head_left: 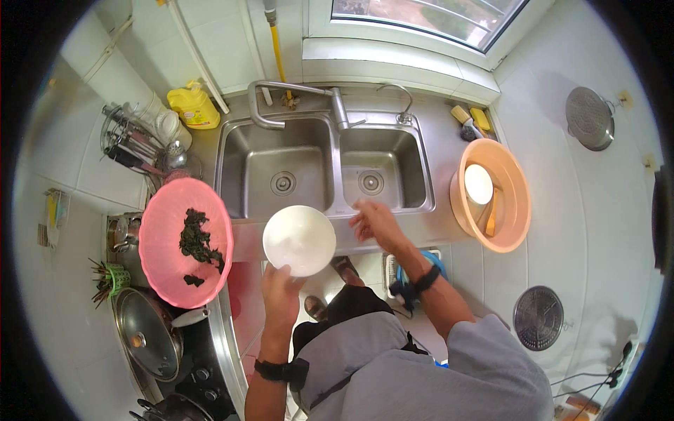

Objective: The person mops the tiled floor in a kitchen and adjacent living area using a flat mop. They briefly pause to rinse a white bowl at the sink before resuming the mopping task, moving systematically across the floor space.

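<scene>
My left hand (pixel 281 291) grips the near left rim of a white bowl (pixel 300 241), tilted so that its inside faces up. The bowl is in front of the double sink (pixel 335 168), partly over the counter edge. To its right, my right hand (pixel 377 224) hovers by the front rim of the smaller basin. Its fingers are somewhat blurred but look apart, with nothing in them. A pink basin (pixel 156 242) with dark leafy greens (pixel 198 238) sits to the left. At the right, an orange basin (pixel 517 203) contains a white bowl (pixel 479 184) and a wooden utensil (pixel 491 216).
A faucet (pixel 339 109) arches over the sink's back edge. Behind the pink basin stand a yellow jug (pixel 193 105) and a utensil rack (pixel 133 144). A lidded pan (pixel 144 333) rests on the stove at lower left. Brushes and a sponge (pixel 479 118) lie in the back right corner.
</scene>
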The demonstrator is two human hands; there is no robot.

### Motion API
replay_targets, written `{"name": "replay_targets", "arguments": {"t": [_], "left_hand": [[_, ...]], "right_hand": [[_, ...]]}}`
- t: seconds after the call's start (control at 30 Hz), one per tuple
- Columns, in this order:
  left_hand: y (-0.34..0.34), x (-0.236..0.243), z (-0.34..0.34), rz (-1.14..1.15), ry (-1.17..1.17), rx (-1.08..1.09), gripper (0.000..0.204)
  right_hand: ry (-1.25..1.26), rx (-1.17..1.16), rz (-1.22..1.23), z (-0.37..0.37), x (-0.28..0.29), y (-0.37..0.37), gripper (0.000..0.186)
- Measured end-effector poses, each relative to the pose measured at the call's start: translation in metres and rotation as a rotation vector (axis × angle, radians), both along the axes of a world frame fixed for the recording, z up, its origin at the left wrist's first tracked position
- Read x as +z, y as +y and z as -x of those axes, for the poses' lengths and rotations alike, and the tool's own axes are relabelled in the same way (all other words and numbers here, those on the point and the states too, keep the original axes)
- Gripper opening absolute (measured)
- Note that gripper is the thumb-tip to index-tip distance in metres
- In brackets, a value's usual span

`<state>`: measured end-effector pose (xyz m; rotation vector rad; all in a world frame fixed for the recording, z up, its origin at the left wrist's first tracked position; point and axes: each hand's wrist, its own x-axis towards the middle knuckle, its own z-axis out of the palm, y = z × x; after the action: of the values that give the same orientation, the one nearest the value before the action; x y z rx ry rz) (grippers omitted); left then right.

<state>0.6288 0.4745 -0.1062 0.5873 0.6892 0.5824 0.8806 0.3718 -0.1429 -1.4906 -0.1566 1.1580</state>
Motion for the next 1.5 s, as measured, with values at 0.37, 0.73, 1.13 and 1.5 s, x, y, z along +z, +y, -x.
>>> {"name": "replay_targets", "arguments": {"t": [0.37,0.73,1.13,1.5], "left_hand": [[0.069,-0.037,-0.13,0.118,-0.013,0.156,0.05],[0.104,-0.039,-0.188,0.138,-0.012,0.218,0.055],[0.113,-0.038,-0.199,0.125,-0.008,0.272,0.047],[0.118,-0.04,-0.197,0.147,-0.049,0.262,0.045]], "right_hand": [[0.22,-0.215,-0.021,-0.203,-0.082,0.136,0.066],[0.486,-0.415,-0.003,-0.22,-0.125,0.198,0.038],[0.403,-0.409,-0.007,-0.217,-0.133,0.201,0.034],[0.405,-0.512,-0.117,-0.201,-0.138,0.199,0.031]]}}
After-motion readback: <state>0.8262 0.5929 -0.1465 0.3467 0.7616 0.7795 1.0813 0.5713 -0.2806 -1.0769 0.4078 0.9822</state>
